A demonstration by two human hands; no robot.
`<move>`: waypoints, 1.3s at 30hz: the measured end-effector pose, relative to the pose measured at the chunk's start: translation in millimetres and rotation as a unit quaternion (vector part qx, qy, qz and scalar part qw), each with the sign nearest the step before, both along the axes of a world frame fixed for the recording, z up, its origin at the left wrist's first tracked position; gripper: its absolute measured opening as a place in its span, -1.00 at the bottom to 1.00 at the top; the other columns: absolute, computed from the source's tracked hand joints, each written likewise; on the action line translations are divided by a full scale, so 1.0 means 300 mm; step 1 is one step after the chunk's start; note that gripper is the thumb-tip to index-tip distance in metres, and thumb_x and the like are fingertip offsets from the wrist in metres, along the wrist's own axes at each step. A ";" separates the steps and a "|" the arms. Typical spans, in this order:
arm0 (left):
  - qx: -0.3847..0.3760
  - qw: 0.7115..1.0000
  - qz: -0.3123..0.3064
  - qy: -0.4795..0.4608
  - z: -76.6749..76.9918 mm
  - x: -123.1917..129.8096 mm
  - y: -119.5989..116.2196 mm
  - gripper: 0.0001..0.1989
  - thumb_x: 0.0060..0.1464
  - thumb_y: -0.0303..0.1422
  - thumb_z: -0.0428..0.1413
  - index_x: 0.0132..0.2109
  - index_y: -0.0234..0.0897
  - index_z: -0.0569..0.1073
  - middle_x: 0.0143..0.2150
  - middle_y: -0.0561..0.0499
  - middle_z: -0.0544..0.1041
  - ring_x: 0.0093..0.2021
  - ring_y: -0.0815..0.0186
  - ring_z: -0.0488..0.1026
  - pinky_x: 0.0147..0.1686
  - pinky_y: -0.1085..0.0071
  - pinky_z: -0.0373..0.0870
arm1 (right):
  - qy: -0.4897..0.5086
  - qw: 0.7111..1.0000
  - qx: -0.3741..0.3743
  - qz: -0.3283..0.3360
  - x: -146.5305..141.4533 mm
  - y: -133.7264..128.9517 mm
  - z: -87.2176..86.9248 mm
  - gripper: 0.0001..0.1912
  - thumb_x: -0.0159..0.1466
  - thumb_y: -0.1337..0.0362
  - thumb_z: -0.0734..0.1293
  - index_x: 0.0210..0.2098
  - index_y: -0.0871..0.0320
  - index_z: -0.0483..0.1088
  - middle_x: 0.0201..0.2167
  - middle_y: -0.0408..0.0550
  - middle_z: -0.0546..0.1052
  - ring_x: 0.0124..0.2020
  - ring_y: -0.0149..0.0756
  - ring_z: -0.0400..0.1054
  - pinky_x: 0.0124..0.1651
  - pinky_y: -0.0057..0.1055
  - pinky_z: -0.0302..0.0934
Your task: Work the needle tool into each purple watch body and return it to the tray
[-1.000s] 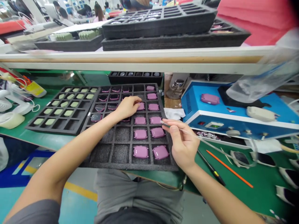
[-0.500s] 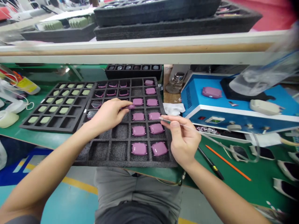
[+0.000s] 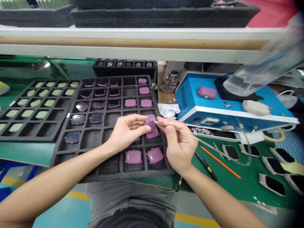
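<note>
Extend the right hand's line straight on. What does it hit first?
The pink case held in the left hand. The thin tool in the right hand points at it, its tip very close or touching; depth is unclear.

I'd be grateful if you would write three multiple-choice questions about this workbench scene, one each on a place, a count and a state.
1. Where is the white cloth?
A. On top of the blue machine
B. Between the black foam tray and the blue machine
C. Under the person's left hand

2. How many pink cases lie in the row of the tray nearest the person?
A. Two
B. None
C. Four

3. What is the state of the case at the left hand?
A. Lying in a foam cell
B. Resting on the blue machine
C. Lifted above the tray

Answers:
1. B, the cloth lies beside the tray's right edge, next to the machine.
2. A, only two cases show in that row.
3. C, the left hand's fingers hold it up over the tray.
</note>
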State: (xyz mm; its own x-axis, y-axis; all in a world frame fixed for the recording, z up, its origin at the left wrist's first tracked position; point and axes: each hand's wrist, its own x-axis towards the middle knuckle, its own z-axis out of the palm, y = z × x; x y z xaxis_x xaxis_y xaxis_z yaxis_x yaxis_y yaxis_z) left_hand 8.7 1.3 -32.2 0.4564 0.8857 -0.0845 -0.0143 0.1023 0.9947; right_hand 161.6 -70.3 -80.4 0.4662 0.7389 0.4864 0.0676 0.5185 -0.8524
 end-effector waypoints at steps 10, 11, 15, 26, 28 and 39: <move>0.008 1.000 0.006 0.003 -0.013 0.000 0.001 -0.68 -0.12 -0.34 0.46 -0.16 -0.30 0.68 -0.19 -0.07 0.74 -0.20 0.15 0.71 -0.04 0.23 0.65 | -0.016 0.999 -0.024 -0.014 0.002 -0.007 -0.001 -0.86 0.45 0.24 0.33 -0.14 0.06 0.55 -0.14 0.01 0.67 0.05 -0.09 0.60 0.11 -0.06 0.56; 0.007 1.000 0.006 0.004 -0.013 0.000 0.001 -0.68 -0.12 -0.35 0.46 -0.16 -0.30 0.68 -0.19 -0.07 0.74 -0.21 0.16 0.71 -0.04 0.23 0.66 | -0.015 1.000 -0.023 -0.013 0.001 -0.007 0.000 -0.87 0.45 0.24 0.33 -0.15 0.06 0.55 -0.14 0.00 0.66 0.05 -0.10 0.60 0.10 -0.07 0.56; 0.001 1.000 0.004 0.005 -0.011 -0.002 0.000 -0.68 -0.12 -0.36 0.45 -0.15 -0.31 0.68 -0.20 -0.07 0.74 -0.21 0.16 0.71 -0.05 0.24 0.66 | -0.012 1.000 -0.020 -0.011 0.000 -0.007 0.002 -0.87 0.44 0.25 0.33 -0.15 0.06 0.55 -0.15 0.00 0.66 0.04 -0.12 0.60 0.06 -0.12 0.58; 0.001 1.000 0.006 -0.012 -0.013 -0.001 -0.003 -0.67 -0.12 -0.39 0.45 -0.14 -0.31 0.70 -0.22 -0.07 0.75 -0.21 0.17 0.71 -0.06 0.27 0.66 | -0.021 0.999 -0.021 -0.019 0.001 -0.005 -0.004 -0.86 0.44 0.24 0.33 -0.16 0.07 0.56 -0.16 0.01 0.66 0.03 -0.09 0.60 0.08 -0.06 0.57; 0.004 1.000 0.005 -0.017 -0.015 0.001 -0.004 -0.67 -0.13 -0.39 0.45 -0.14 -0.30 0.70 -0.22 -0.07 0.75 -0.21 0.17 0.71 -0.08 0.27 0.66 | -0.023 0.999 -0.018 -0.016 0.002 -0.005 -0.007 -0.87 0.43 0.24 0.34 -0.16 0.07 0.56 -0.15 0.01 0.66 0.03 -0.09 0.60 0.09 -0.04 0.56; 0.011 1.000 0.000 -0.019 -0.025 -0.012 0.001 -0.65 -0.14 -0.31 0.47 -0.14 -0.31 0.70 -0.16 -0.12 0.75 -0.20 0.13 0.71 -0.07 0.23 0.66 | -0.014 1.000 -0.027 0.004 -0.002 -0.003 -0.007 -0.86 0.44 0.24 0.33 -0.17 0.08 0.56 -0.12 0.02 0.66 0.05 -0.10 0.59 0.10 -0.03 0.54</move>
State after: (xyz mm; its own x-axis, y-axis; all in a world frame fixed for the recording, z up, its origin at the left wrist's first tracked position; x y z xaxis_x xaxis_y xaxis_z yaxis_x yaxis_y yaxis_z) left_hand 5.1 1.6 -39.7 0.4587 0.8874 -0.0472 -0.0530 0.0803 0.9954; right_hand 161.0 -71.1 -82.5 0.4462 0.7688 0.4580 0.0881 0.4716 -0.8774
